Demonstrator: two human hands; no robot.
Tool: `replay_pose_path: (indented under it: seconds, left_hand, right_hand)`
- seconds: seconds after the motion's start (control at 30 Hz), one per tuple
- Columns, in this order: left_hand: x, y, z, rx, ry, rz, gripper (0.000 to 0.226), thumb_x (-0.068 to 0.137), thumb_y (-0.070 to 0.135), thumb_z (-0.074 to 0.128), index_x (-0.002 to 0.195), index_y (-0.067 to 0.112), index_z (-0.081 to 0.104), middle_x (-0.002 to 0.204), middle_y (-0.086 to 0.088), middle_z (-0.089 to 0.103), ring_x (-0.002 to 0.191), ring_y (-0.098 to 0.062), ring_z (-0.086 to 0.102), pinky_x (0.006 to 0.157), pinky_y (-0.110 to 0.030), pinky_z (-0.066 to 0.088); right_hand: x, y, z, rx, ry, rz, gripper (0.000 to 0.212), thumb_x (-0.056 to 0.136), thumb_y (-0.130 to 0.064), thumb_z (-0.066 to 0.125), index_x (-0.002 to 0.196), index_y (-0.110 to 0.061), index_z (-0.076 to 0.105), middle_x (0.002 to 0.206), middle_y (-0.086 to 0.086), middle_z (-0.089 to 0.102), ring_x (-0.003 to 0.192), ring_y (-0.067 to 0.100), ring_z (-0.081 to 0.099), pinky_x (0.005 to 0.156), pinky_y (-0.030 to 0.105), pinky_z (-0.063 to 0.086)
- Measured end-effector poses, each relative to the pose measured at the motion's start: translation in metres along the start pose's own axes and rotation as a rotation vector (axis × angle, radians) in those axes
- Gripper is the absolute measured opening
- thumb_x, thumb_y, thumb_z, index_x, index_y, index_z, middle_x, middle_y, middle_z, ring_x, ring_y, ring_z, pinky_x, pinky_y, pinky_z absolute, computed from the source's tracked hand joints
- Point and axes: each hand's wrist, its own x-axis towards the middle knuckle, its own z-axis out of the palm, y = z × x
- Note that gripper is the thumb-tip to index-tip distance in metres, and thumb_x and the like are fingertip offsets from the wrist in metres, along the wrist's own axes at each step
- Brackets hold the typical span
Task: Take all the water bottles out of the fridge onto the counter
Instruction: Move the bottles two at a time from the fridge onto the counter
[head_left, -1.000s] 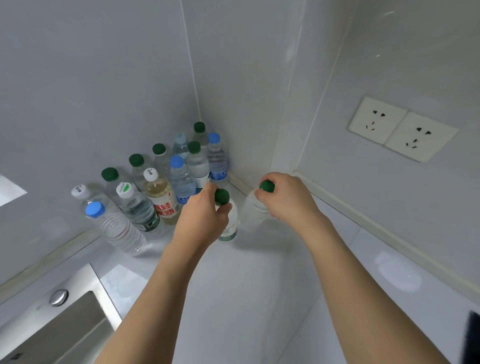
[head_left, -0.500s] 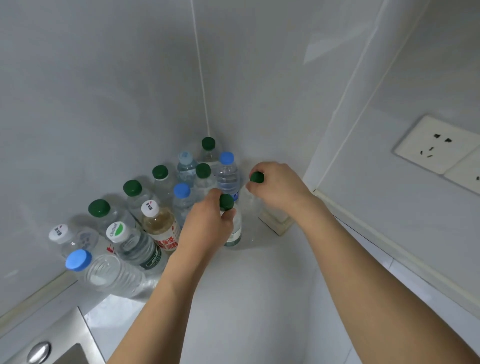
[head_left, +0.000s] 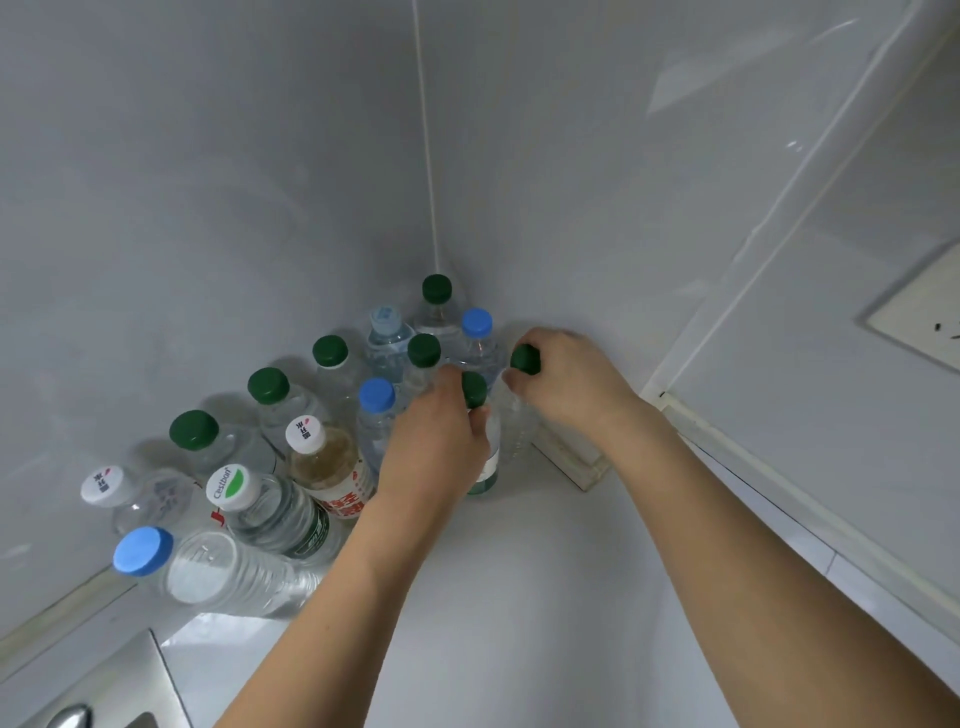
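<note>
Several water bottles with green, blue and white caps stand grouped in the counter's back corner (head_left: 519, 597). My left hand (head_left: 436, 441) grips the neck of a green-capped bottle (head_left: 488, 467) standing on the counter at the group's right edge. My right hand (head_left: 566, 384) grips the top of another clear green-capped bottle (head_left: 519, 426) just to its right, beside the wall ledge. A blue-capped bottle (head_left: 208, 566) and a white-capped bottle with a red label (head_left: 332, 467) stand at the front left. The fridge is out of view.
A steel sink (head_left: 93, 691) edge lies at the bottom left. Grey walls meet behind the bottles. A raised ledge (head_left: 571, 457) runs along the right wall, and a wall socket plate (head_left: 919, 317) sits at the far right.
Both hands carried their green-capped bottles back toward the corner and closer to the group. The view tilted toward the corner, and the sink slid mostly out of frame.
</note>
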Motion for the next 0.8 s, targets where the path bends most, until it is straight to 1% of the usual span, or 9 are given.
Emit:
replay_pose_path:
  seconds: [0.13, 0.27, 0.37, 0.43, 0.53, 0.6, 0.67, 0.73, 0.8]
  left_hand:
    - [-0.004, -0.001, -0.001, -0.013, -0.032, -0.015, 0.021, 0.097, 0.022, 0.053, 0.113, 0.010, 0.045, 0.090, -0.002, 0.052, 0.077, -0.023, 0.052, 0.065, -0.032, 0.038]
    - [-0.003, 0.002, -0.004, -0.033, -0.056, -0.028, 0.025, 0.096, 0.021, 0.054, 0.117, 0.008, 0.046, 0.101, -0.009, 0.062, 0.089, -0.030, 0.061, 0.070, -0.036, 0.047]
    - [-0.002, 0.004, -0.004, -0.007, -0.078, -0.034, 0.024, 0.096, 0.018, 0.053, 0.115, 0.007, 0.046, 0.101, -0.011, 0.062, 0.087, -0.029, 0.059, 0.068, -0.034, 0.043]
    - [-0.006, 0.005, -0.006, 0.009, -0.065, -0.026, 0.029, 0.094, 0.017, 0.055, 0.119, 0.007, 0.046, 0.106, -0.011, 0.060, 0.091, -0.030, 0.059, 0.068, -0.034, 0.040]
    - [-0.021, 0.012, -0.012, 0.079, -0.028, 0.041, 0.049, 0.093, 0.016, 0.056, 0.137, 0.007, 0.038, 0.122, -0.013, 0.056, 0.100, -0.032, 0.058, 0.069, -0.034, 0.039]
    - [-0.033, 0.022, -0.014, 0.107, -0.019, 0.088, 0.050, 0.094, 0.014, 0.051, 0.141, 0.006, 0.035, 0.133, -0.015, 0.051, 0.114, -0.034, 0.052, 0.081, -0.038, 0.042]
    - [-0.045, 0.033, -0.010, 0.128, -0.001, 0.167, 0.051, 0.093, 0.008, 0.049, 0.142, 0.004, 0.036, 0.141, -0.017, 0.045, 0.128, -0.035, 0.043, 0.099, -0.040, 0.040]
    - [-0.056, 0.045, 0.000, 0.187, 0.012, 0.285, 0.053, 0.091, 0.004, 0.049, 0.142, 0.001, 0.037, 0.148, -0.018, 0.039, 0.138, -0.035, 0.034, 0.114, -0.041, 0.027]
    - [-0.064, 0.058, 0.014, 0.241, 0.004, 0.366, 0.050, 0.095, 0.009, 0.048, 0.143, 0.001, 0.038, 0.153, -0.017, 0.034, 0.144, -0.035, 0.025, 0.121, -0.044, 0.016]
  right_hand:
    - [-0.002, 0.001, 0.004, 0.073, -0.007, 0.020, 0.011, 0.085, -0.022, 0.066, 0.086, -0.015, 0.058, 0.085, 0.004, 0.062, 0.077, 0.022, 0.058, 0.060, 0.027, 0.041]
    - [-0.006, -0.003, 0.002, 0.092, -0.007, 0.052, 0.013, 0.086, -0.024, 0.066, 0.091, -0.014, 0.059, 0.091, 0.005, 0.064, 0.082, 0.023, 0.060, 0.065, 0.029, 0.044]
    - [-0.021, -0.002, 0.000, 0.075, 0.011, 0.071, 0.031, 0.089, -0.026, 0.064, 0.116, -0.013, 0.059, 0.102, 0.007, 0.066, 0.088, 0.024, 0.060, 0.070, 0.028, 0.044]
    - [-0.043, -0.001, -0.003, 0.084, 0.026, 0.111, 0.051, 0.091, -0.030, 0.060, 0.137, -0.015, 0.047, 0.111, 0.008, 0.065, 0.100, 0.026, 0.061, 0.081, 0.030, 0.047]
    - [-0.083, 0.004, -0.007, 0.100, 0.049, 0.156, 0.059, 0.092, -0.033, 0.057, 0.146, -0.016, 0.038, 0.122, 0.006, 0.061, 0.110, 0.022, 0.058, 0.090, 0.029, 0.045]
    - [-0.112, 0.012, -0.010, 0.113, 0.064, 0.169, 0.059, 0.093, -0.032, 0.058, 0.146, -0.017, 0.038, 0.133, 0.004, 0.053, 0.117, 0.020, 0.054, 0.095, 0.029, 0.043]
    - [-0.139, 0.024, -0.013, 0.106, 0.095, 0.188, 0.059, 0.092, -0.029, 0.058, 0.146, -0.016, 0.037, 0.142, 0.004, 0.046, 0.125, 0.020, 0.049, 0.103, 0.030, 0.039]
    - [-0.167, 0.037, -0.020, 0.078, 0.133, 0.224, 0.060, 0.093, -0.028, 0.057, 0.147, -0.015, 0.034, 0.149, 0.003, 0.038, 0.134, 0.020, 0.040, 0.108, 0.028, 0.032]
    - [-0.191, 0.049, -0.029, 0.061, 0.155, 0.264, 0.060, 0.095, -0.029, 0.055, 0.149, -0.016, 0.032, 0.153, 0.000, 0.034, 0.139, 0.017, 0.033, 0.111, 0.028, 0.028]
